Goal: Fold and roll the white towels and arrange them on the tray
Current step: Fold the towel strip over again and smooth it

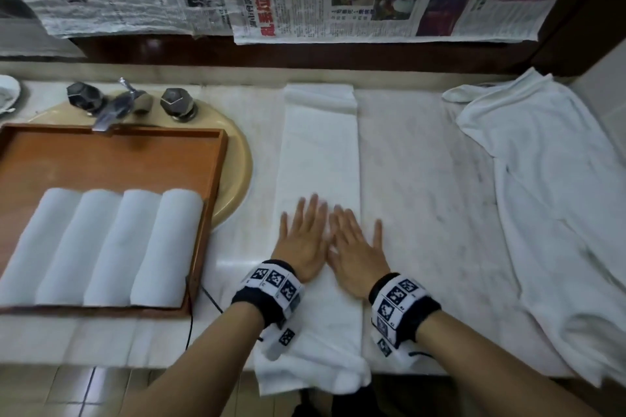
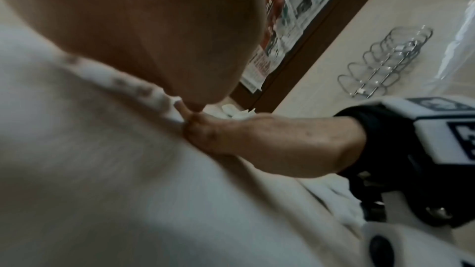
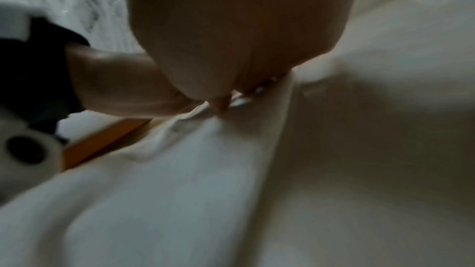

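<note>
While four rolls point(image 1: 101, 247) fill tray point(image 1: 216, 159), left hand point(image 1: 303, 244), right hand point(image 1: 355, 247) flat on folded towel point(image 1: 320, 152)

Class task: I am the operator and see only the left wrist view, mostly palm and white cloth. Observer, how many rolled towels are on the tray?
Observer: Four rolled towels lie side by side in the wooden tray.
Operator: Where are both hands?
Observer: The left hand and right hand press flat on a long folded towel.
Operator: Any towels left?
Observer: One unfolded towel lies at the right.
</note>
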A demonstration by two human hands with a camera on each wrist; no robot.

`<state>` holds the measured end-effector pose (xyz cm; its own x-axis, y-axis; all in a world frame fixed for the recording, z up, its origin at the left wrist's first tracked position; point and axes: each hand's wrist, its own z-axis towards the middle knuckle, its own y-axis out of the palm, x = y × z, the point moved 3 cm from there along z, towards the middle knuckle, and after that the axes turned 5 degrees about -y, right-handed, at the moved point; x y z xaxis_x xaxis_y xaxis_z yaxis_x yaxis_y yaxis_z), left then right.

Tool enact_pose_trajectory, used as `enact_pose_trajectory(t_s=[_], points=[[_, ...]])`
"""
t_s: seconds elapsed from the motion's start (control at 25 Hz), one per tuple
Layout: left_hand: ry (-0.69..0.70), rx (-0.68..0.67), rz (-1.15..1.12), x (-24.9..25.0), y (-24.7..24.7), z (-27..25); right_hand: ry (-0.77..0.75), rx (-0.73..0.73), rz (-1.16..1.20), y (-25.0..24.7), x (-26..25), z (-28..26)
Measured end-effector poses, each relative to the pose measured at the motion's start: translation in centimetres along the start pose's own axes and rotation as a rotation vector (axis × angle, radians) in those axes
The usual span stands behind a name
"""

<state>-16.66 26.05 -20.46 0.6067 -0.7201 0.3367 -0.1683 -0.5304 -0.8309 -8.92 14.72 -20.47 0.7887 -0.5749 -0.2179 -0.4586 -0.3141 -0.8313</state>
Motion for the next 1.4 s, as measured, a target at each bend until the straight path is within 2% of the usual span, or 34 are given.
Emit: enact_pose_trajectory(t_s=[0.04, 0.08, 0.16, 0.2, 0.24, 0.36, 0.4, 0.44, 0.48, 0.56, 0.6, 0.68, 0.72, 0.8, 0.88, 0.96, 1.2, 1.4], points=[[0.039, -0.01, 0.045, -0.7, 1.1, -1.3, -0.003, 0.001, 0.02, 1.2, 0.0, -1.2], [-0.022, 0.008, 0.05, -2.6, 1.5, -2.0, 0.076, 0.023, 0.081, 1.6, 1.2, -1.9], [-0.296, 0.058, -0.02, -6.6, 1.2, -3.2, 0.314, 0.045, 0.189, 1.5, 3.9, -2.9], [-0.394, 0.045, -0.05, -7.6, 0.9, -3.8, 0.379, 0.028, 0.195, 1.4, 4.1, -3.5], [-0.386, 0.037, -0.054, -7.2, 0.9, -4.5, 0.357, 0.033, 0.185, 1.4, 3.0, -4.2], [-0.025, 0.039, 0.068, -2.5, 3.5, -6.5, 0.041, 0.065, 0.067, 3.7, -2.6, -5.3], [0.044, 0.02, 0.117, -2.2, 4.2, -7.1, -0.027, 0.047, 0.025, 4.7, -3.1, -5.6], [0.028, 0.01, 0.146, -3.1, 4.4, -7.7, -0.03, 0.039, 0.009, 5.3, -2.6, -6.0], [-0.049, 0.014, 0.142, -4.8, 4.1, -8.1, 0.026, 0.044, 0.02, 5.5, -1.2, -6.3], [-0.248, 0.007, 0.087, -8.2, 3.3, -8.7, 0.204, 0.03, 0.058, 5.3, 1.7, -6.9], [-0.301, 0.015, 0.064, -8.8, 2.8, -9.1, 0.28, 0.009, 0.065, 4.8, 2.4, -7.1], [-0.301, 0.119, -0.035, -7.8, 1.8, -9.5, 0.31, 0.048, 0.064, 3.3, 1.7, -6.5], [-0.296, 0.2, -0.119, -6.6, 1.4, -9.6, 0.251, 0.114, 0.059, 2.3, 0.4, -5.8], [-0.345, 0.299, -0.261, -4.8, 0.9, -9.4, 0.018, 0.231, 0.042, 0.3, -2.7, -3.9], [-0.434, 0.309, -0.355, -4.5, 0.9, -9.0, -0.242, 0.254, 0.058, -1.4, -5.6, -2.1], [-0.467, 0.318, -0.366, -4.9, 0.9, -8.6, -0.407, 0.215, -0.018, -2.7, -7.6, -0.4], [-0.541, 0.314, -0.43, -5.2, 0.7, -8.5, -0.625, 0.105, -0.47, -3.9, -11.2, 2.9], [-0.596, 0.304, -0.503, -5.6, 0.6, -8.6, -0.702, 0.071, -0.581, -4.0, -11.4, 4.2]])
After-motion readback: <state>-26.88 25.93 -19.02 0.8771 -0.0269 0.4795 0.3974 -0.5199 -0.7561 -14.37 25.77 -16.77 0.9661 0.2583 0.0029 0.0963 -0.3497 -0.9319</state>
